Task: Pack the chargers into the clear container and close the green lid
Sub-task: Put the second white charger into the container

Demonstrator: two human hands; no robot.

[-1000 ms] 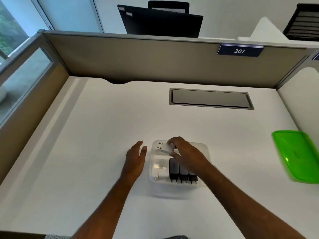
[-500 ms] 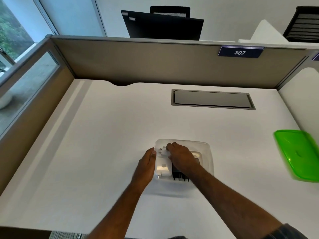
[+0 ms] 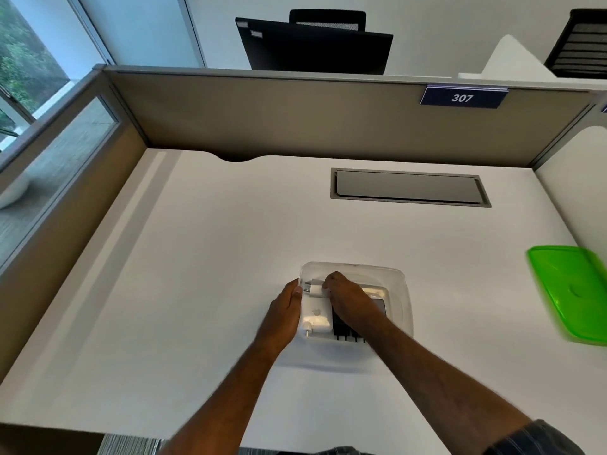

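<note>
The clear container sits on the white desk in front of me. Inside it lie a large white charger at the left and several black chargers with their prongs toward me. My right hand reaches into the container and pinches a small white charger at its far left corner. My left hand lies flat against the container's left wall, fingers straight. The green lid lies on the desk at the far right, apart from the container.
A grey cable hatch is set into the desk behind the container. Beige partition walls close off the desk at the back and left, and a white panel stands at the right behind the lid.
My left hand has moved right from the bare desk to the container's left wall. My right hand has lowered the small white charger deeper into the container.
</note>
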